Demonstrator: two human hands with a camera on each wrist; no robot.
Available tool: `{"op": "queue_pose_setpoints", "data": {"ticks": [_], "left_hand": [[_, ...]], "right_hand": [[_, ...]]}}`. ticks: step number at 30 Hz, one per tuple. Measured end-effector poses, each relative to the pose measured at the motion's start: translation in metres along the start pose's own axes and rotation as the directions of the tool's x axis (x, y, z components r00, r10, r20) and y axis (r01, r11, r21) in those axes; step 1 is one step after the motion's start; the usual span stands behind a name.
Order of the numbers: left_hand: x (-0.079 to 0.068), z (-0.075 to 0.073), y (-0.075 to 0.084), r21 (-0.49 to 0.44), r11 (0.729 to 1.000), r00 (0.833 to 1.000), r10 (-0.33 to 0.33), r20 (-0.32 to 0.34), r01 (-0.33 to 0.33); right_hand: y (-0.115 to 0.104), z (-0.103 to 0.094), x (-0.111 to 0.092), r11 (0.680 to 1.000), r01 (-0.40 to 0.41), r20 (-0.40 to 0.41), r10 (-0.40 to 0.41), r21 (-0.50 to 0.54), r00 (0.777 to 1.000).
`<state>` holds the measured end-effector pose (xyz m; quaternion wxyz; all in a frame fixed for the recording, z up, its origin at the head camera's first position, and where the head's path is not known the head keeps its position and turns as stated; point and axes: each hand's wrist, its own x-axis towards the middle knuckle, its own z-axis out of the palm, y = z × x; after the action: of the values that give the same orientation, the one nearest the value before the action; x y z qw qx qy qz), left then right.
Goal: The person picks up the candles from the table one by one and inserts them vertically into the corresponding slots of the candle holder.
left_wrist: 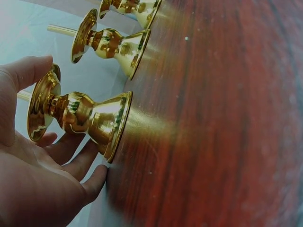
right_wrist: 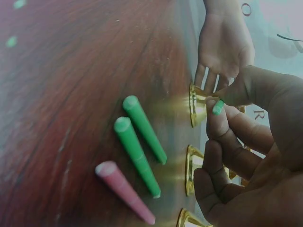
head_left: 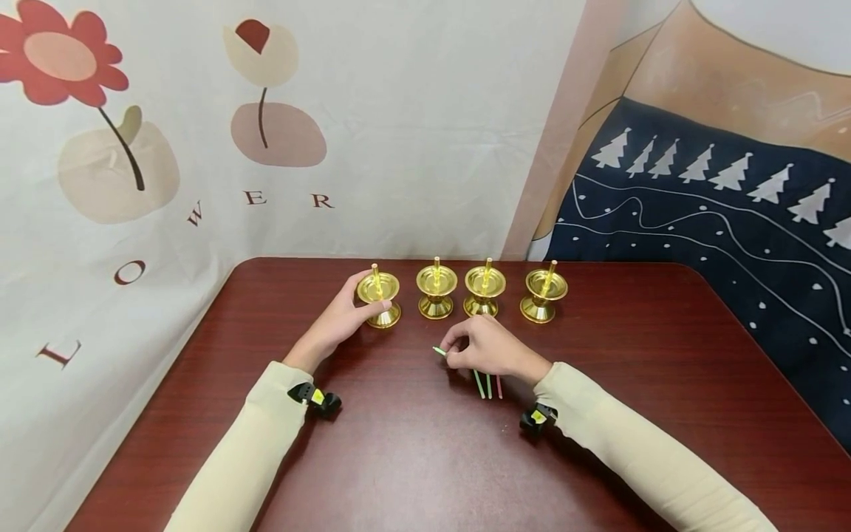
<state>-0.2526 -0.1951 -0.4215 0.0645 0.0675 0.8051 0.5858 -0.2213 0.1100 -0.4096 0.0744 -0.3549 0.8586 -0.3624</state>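
Note:
At the left end of a row of brass candle holders, my left hand (head_left: 337,319) grips one candle holder (head_left: 383,316). Its thumb lies on the dish rim and its fingers reach round the far side; the holder (left_wrist: 113,120) stands upright on the table. Between thumb and forefinger my right hand (head_left: 492,346) pinches a thin green candle (head_left: 439,351), most of it covered by the fingers. Two green candles (right_wrist: 137,153) and a pink candle (right_wrist: 127,191) lie side by side on the table just below the right hand.
Three more candle holders (head_left: 436,304) stand along the back of the dark red wooden table (head_left: 412,465), each with an upright tube in its dish. A printed cloth (head_left: 412,148) hangs behind the table. Small pale crumbs (head_left: 505,428) lie near the right wrist.

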Motion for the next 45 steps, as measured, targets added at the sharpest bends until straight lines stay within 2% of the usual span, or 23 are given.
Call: {"op": "queue_pose_setpoints", "data": {"ticks": [6, 15, 20, 24, 31, 38, 45], "left_hand": [[0.0, -0.001, -0.001, 0.003, 1.0, 1.0, 0.0, 0.0, 0.0], [0.001, -0.004, -0.006, -0.041, 0.999, 0.999, 0.03, 0.025, -0.029], [0.001, -0.004, -0.005, -0.049, 0.998, 0.999, 0.041, 0.028, -0.039], [0.0, -0.003, -0.005, -0.058, 0.998, 0.999, 0.039, 0.029, -0.038], [0.0, -0.003, -0.005, -0.065, 0.997, 0.998, 0.047, 0.029, -0.045], [-0.001, -0.004, -0.006, -0.069, 0.997, 0.999, 0.043, 0.033, -0.041], [-0.002, -0.005, -0.004, -0.083, 0.996, 0.998, 0.033, 0.046, -0.029]], "right_hand": [[-0.004, 0.001, 0.007, 0.999, -0.014, 0.001, 0.014, 0.034, 1.0], [-0.007, 0.003, 0.023, 0.993, -0.018, -0.068, 0.026, 0.12, 0.997], [-0.009, 0.007, 0.034, 0.961, -0.052, -0.047, 0.068, 0.273, 0.997], [-0.014, 0.01, 0.041, 0.934, -0.071, -0.054, 0.095, 0.351, 0.994], [-0.023, 0.013, 0.053, 0.932, -0.065, -0.066, 0.094, 0.356, 0.993], [-0.03, 0.015, 0.063, 0.909, -0.064, -0.08, 0.106, 0.412, 0.991], [-0.035, 0.015, 0.076, 0.928, -0.03, -0.148, 0.091, 0.372, 0.985]]}}
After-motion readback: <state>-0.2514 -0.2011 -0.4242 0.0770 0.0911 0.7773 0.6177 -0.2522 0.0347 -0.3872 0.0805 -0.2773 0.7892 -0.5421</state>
